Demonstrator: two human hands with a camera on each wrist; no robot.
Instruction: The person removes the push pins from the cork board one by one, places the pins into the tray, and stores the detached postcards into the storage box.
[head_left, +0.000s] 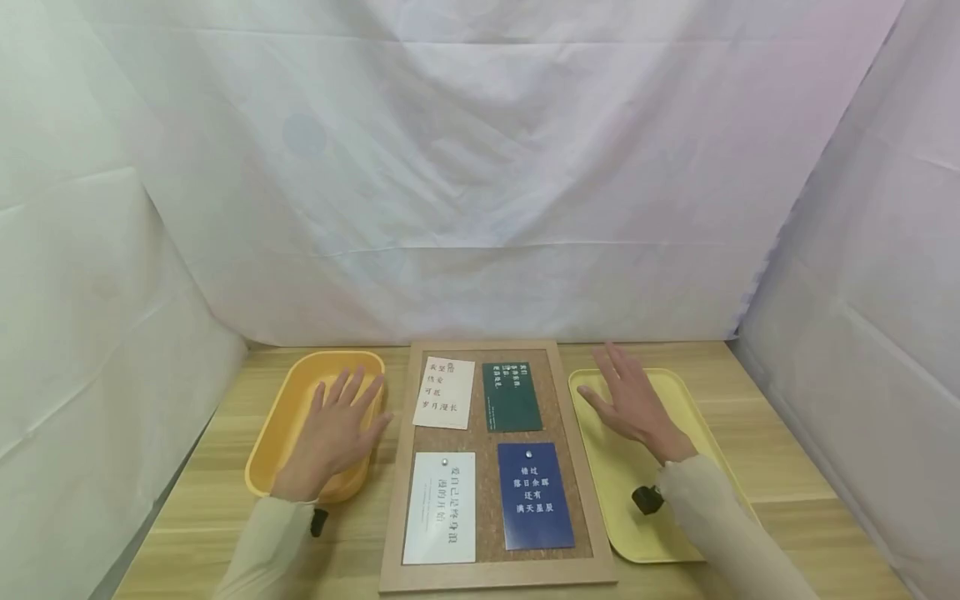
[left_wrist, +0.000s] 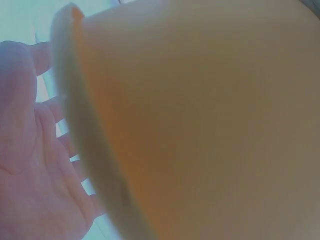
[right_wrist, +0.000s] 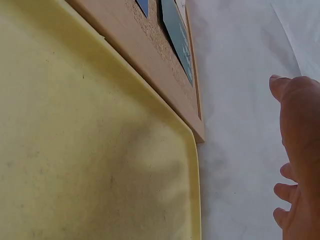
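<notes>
In the head view my left hand (head_left: 337, 429) is held over the orange plastic bin (head_left: 258, 467) with its fingers spread, gripping nothing. In the left wrist view, its fingers (left_wrist: 47, 107) show past the bin's rim. On the other side, my right hand (head_left: 637, 404) hovers above the yellow tray (head_left: 630, 542), fingers extended and nothing held. Between them lies a wood-framed cork board (head_left: 486, 500). It bears a cream card (head_left: 444, 392), a green card (head_left: 512, 396), a pale card (head_left: 439, 508) and a blue card (head_left: 536, 496). Silver pins show on the pale and blue cards.
The wood-grain table (head_left: 810, 500) extends past the tray on the right. White cloth (head_left: 480, 183) hangs along the back and both sides. Small black devices sit at both wrists, one below the right sleeve (head_left: 705, 500).
</notes>
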